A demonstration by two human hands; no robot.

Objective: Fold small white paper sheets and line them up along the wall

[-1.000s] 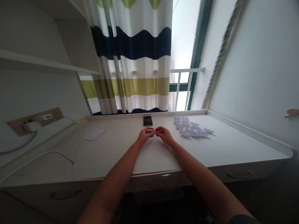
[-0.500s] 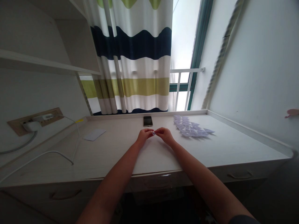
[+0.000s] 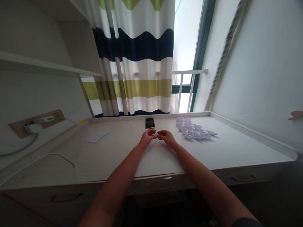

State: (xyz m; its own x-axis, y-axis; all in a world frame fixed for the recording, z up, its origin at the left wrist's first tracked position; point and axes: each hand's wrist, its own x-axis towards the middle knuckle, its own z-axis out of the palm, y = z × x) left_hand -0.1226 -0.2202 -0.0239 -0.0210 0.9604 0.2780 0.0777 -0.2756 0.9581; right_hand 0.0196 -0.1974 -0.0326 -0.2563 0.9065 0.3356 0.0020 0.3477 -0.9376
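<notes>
Between my two hands, over the middle of the desk, is a small folded piece of white paper [image 3: 155, 134]. My left hand [image 3: 147, 136] pinches its left side, thumb and fingers closed. From the other side my right hand [image 3: 165, 136] has its fingertips closed on the paper too. Fingers cover most of the piece, so its full shape is hidden. To the right lies a group of folded white paper triangles [image 3: 195, 129], set out in overlapping rows. A flat stack of white paper sheets [image 3: 96, 136] rests on the desk at the left.
A dark smartphone [image 3: 150, 123] lies just beyond my hands. White cables [image 3: 78, 138] run from a wall socket [image 3: 35, 123] across the desk's left side. A raised rim edges the white desk [image 3: 113, 160] at the back and right; a striped curtain [image 3: 134, 69] hangs behind.
My fingers have shifted around the small paper, and more of it shows between them now. The triangles, sheets and phone have stayed in place.
</notes>
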